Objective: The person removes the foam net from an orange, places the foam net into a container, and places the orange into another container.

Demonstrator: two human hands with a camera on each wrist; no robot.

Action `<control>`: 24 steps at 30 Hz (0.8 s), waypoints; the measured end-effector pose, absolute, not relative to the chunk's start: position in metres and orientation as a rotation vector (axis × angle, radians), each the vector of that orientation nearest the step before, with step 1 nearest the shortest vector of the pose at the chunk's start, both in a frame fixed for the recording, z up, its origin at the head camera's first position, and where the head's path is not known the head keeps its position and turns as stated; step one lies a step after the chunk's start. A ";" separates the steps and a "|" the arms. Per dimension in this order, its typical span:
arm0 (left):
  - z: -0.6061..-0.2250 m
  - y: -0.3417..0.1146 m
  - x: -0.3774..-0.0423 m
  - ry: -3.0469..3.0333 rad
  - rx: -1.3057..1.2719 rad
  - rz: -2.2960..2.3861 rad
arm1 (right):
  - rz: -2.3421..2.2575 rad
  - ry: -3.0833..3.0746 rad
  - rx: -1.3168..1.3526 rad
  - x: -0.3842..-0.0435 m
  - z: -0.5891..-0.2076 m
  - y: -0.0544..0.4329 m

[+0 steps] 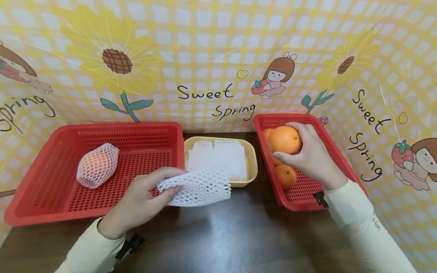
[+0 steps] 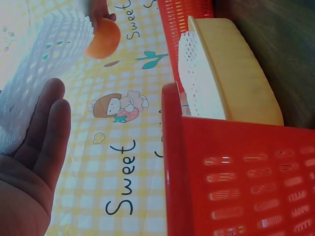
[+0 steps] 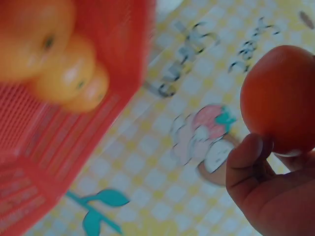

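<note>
My left hand (image 1: 141,199) pinches a white foam net sleeve (image 1: 199,187) between thumb and fingers, above the table in front of the yellow tray. In the left wrist view the sleeve (image 2: 42,73) lies along the fingers. My right hand (image 1: 312,155) grips an orange (image 1: 284,140), raised over the right red basket (image 1: 307,201); the right wrist view shows this orange (image 3: 280,98) apart from the fruit in the basket. Several other oranges (image 1: 285,176) lie in that basket, partly hidden by the held one.
Between the baskets stands a yellow tray (image 1: 253,163) with a stack of white foam net sleeves (image 1: 228,155). A larger red basket (image 1: 102,210) on the left contains one orange wrapped in a foam net (image 1: 98,165). A printed yellow checked cloth (image 1: 205,45) rises behind them.
</note>
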State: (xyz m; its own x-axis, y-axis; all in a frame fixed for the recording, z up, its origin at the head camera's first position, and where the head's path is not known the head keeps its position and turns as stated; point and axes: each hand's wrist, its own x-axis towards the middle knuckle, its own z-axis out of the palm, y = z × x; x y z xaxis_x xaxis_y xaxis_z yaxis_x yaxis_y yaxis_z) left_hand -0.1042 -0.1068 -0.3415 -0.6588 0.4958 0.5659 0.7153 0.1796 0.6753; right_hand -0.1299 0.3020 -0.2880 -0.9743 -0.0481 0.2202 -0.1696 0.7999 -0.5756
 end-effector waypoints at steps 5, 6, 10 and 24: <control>-0.342 -0.107 -0.104 -2.233 -1.171 -1.486 | 0.821 -2.831 0.131 -0.156 -0.285 0.328; -0.342 -0.107 -0.104 -2.239 -1.168 -1.493 | 0.814 -2.842 0.120 -0.162 -0.285 0.334; -0.343 -0.107 -0.103 -2.268 -1.168 -1.512 | 0.806 -2.897 0.055 -0.181 -0.287 0.356; -0.344 -0.106 -0.102 -2.273 -1.186 -1.498 | 0.651 -3.185 -0.016 -0.247 -0.324 0.404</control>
State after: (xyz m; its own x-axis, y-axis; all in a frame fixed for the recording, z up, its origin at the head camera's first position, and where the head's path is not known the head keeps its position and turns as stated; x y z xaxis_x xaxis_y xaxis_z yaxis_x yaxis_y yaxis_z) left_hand -0.1023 -0.1060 -0.3436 -0.6683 0.5209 0.5311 0.6935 0.1782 0.6980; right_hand -0.2469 0.4039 -0.3239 -0.9940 -0.0125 -0.1087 0.0312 0.9199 -0.3908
